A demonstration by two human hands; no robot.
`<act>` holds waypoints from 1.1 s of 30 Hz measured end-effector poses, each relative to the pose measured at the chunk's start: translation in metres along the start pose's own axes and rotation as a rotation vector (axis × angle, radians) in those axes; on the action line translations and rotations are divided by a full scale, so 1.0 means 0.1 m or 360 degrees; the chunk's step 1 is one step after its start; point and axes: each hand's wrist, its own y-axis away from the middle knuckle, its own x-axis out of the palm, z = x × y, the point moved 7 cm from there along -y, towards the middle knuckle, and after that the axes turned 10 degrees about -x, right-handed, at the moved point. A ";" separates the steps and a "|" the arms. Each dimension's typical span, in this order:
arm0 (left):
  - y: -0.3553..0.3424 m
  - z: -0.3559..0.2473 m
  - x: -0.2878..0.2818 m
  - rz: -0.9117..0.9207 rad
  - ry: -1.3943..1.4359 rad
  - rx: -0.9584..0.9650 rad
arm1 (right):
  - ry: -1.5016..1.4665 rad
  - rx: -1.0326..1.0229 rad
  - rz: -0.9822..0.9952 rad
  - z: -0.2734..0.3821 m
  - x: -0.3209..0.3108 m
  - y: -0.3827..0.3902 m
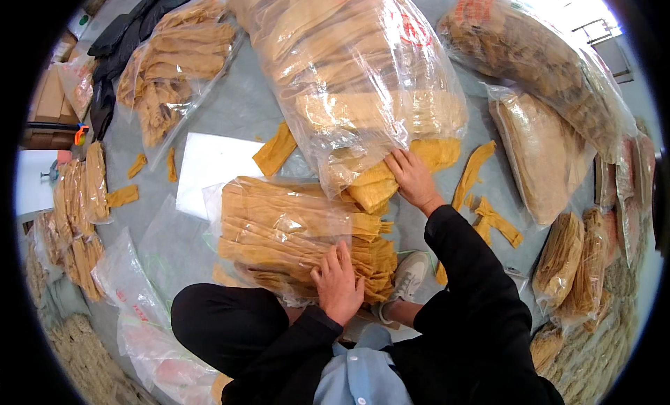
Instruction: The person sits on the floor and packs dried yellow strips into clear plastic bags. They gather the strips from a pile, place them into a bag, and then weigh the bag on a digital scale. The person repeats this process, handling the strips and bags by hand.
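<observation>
A large clear plastic bag (363, 63) packed with yellow-brown dried strips lies at the far middle, its mouth toward me. My right hand (415, 180) curls its fingers on the mouth's edge, where loose yellow strips (373, 189) stick out. What lies under those fingertips is partly hidden. Closer to me is a smaller clear bag (279, 210) filled with similar strips, their ends (375, 262) spilling from its right side. My left hand (339, 283) rests on this smaller bag near its opening, fingers outstretched and holding nothing.
A white board (220, 171) lies left of the bags. Loose strips (474, 171) are scattered on the grey floor. More filled bags (537, 70) stand at right, another bag (178, 63) far left beside black plastic (125, 39). Strip bundles (77, 210) lie at left. My shoe (410, 276) is beside the smaller bag.
</observation>
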 end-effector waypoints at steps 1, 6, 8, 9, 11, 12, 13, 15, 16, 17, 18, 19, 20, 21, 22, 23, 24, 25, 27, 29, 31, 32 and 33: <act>0.00 -0.01 0.00 -0.0003 -0.0004 0.0012 | 0.0083 -0.0078 -0.0181 0.03 -0.04 0.06; 0.03 -0.01 0.01 -0.0101 -0.0130 0.0061 | 0.0135 -0.0020 -0.0154 0.04 -0.10 -0.08; 0.03 0.00 0.02 -0.0120 -0.0139 0.0059 | 0.0127 -0.0041 -0.0135 0.03 -0.10 -0.13; 0.02 0.00 0.02 -0.0112 -0.0137 0.0046 | 0.0102 -0.0037 -0.0165 0.04 -0.13 -0.12; 0.00 0.03 0.05 -0.0102 -0.0152 0.0007 | 0.0054 -0.0030 -0.0220 0.09 -0.17 -0.06; -0.02 0.05 0.08 -0.0100 -0.0169 -0.0019 | 0.0039 -0.0055 -0.0194 0.11 -0.15 -0.01; -0.02 0.08 0.11 -0.0098 -0.0187 -0.0045 | 0.0023 -0.0079 -0.0169 0.13 -0.10 0.06; -0.03 0.07 0.11 -0.0093 -0.0177 -0.0053 | 0.0004 -0.0084 -0.0103 0.15 0.00 0.21; -0.03 0.07 0.11 -0.0094 -0.0171 -0.0057 | -0.0005 -0.0071 -0.0068 0.17 0.05 0.28; -0.02 0.06 0.10 -0.0109 -0.0150 -0.0032 | -0.0014 -0.0059 -0.0037 0.18 0.08 0.33; -0.01 0.06 0.09 -0.0125 -0.0129 -0.0007 | 0.0035 -0.0064 -0.0044 0.19 0.09 0.37; 0.00 0.04 0.08 -0.0141 -0.0108 0.0019 | 0.0085 -0.0069 -0.0050 0.20 0.11 0.39; 0.01 0.06 0.09 -0.0140 -0.0115 0.0017 | 0.0129 -0.0074 -0.0056 0.23 0.08 0.38; 0.01 0.07 0.10 -0.0140 -0.0122 0.0015 | 0.0170 -0.0066 -0.0061 0.25 0.05 0.36; 0.02 0.07 0.12 -0.0139 -0.0129 0.0013 | 0.0210 -0.0058 -0.0067 0.27 0.02 0.33; 0.02 0.07 0.11 -0.0138 -0.0128 0.0011 | 0.0247 -0.0052 -0.0078 0.28 0.01 0.30; 0.02 0.07 0.10 -0.0137 -0.0127 0.0009 | 0.0250 -0.0059 -0.0072 0.27 0.02 0.27; 0.02 0.07 0.10 -0.0136 -0.0127 0.0007 | 0.0252 -0.0066 -0.0066 0.25 0.02 0.23; 0.01 0.08 0.10 -0.0141 -0.0099 0.0028 | 0.0111 -0.0075 -0.0021 0.22 0.00 0.12; 0.01 0.07 0.10 -0.0157 -0.0113 0.0029 | -0.0147 -0.0088 0.0062 0.09 -0.04 0.04; 0.01 0.07 0.08 -0.0185 -0.0166 0.0013 | -0.0247 -0.0151 0.0027 0.04 -0.13 -0.02; 0.01 0.07 0.08 -0.0187 -0.0169 0.0018 | -0.0320 -0.0169 0.0041 0.02 -0.21 -0.04; 0.01 0.07 0.09 -0.0189 -0.0172 0.0023 | -0.0391 -0.0186 0.0055 0.01 -0.29 -0.05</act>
